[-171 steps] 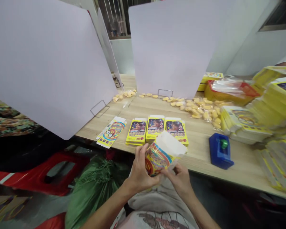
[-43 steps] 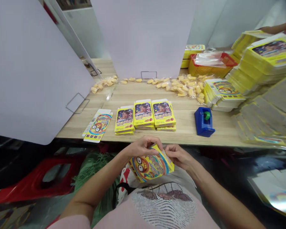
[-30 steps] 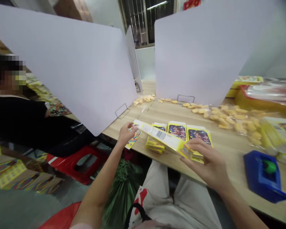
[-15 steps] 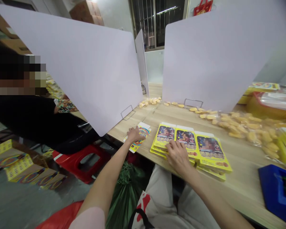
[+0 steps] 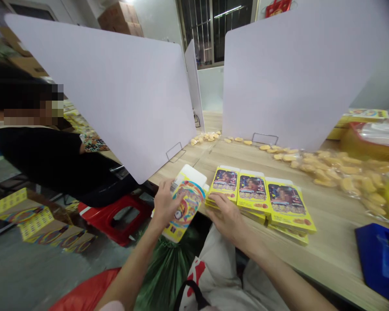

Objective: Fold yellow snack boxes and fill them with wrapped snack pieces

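Many yellow packets line a white panel, left hand clamped on a carton, right hand loose against boxes.

Soft, even indoor light falls on my left hand and its carton; a pale streak glares in the window beyond my grip, shadow pools under the table, and edge stretch blurs the blue dispenser well rightward

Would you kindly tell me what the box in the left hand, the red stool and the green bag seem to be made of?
Box: probably thin printed cardboard, with a plain white flap. Red stool: likely moulded plastic, smooth and shiny. Green bag: softly pleated, slightly shiny, perhaps plastic or synthetic fabric.
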Available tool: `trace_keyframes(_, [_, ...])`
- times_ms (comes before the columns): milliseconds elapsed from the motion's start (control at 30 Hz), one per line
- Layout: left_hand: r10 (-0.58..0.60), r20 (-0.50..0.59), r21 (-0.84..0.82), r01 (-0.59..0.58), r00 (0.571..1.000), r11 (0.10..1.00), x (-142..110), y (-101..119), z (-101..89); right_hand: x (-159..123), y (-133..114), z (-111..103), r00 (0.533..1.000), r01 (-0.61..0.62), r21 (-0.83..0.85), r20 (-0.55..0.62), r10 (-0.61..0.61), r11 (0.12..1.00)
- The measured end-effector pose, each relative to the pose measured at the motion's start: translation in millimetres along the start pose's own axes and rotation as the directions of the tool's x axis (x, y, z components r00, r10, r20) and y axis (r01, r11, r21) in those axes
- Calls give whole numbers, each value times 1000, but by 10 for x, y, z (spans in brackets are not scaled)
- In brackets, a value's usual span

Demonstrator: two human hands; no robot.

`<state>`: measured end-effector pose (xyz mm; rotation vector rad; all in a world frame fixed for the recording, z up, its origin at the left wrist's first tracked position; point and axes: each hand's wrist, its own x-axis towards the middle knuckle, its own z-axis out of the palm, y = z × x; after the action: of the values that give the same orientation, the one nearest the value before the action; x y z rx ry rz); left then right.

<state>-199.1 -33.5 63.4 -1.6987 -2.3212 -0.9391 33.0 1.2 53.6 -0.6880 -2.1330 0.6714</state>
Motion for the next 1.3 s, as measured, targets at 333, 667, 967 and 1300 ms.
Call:
trace_keyframes(333, [325, 155, -77, -316, 933, 946, -961, 571, 125, -229, 103, -107, 931, -325, -103, 142, 337, 940])
trace_keyframes(667, [292, 79, -146, -279, 953, 949, -1287, 723, 211, -564, -171, -411, 927, -231, 117, -276, 255, 966])
trace_keyframes(967, [229, 173, -658, -61, 958, 751, -1427, 1109, 313, -1293, 24, -421, 893, -435, 506, 137, 428, 745])
trace_keyframes(1300, [424, 507, -856, 381, 751, 349, -1523, 1319, 747, -2103, 367, -691, 772, -449, 483, -215, 599, 752])
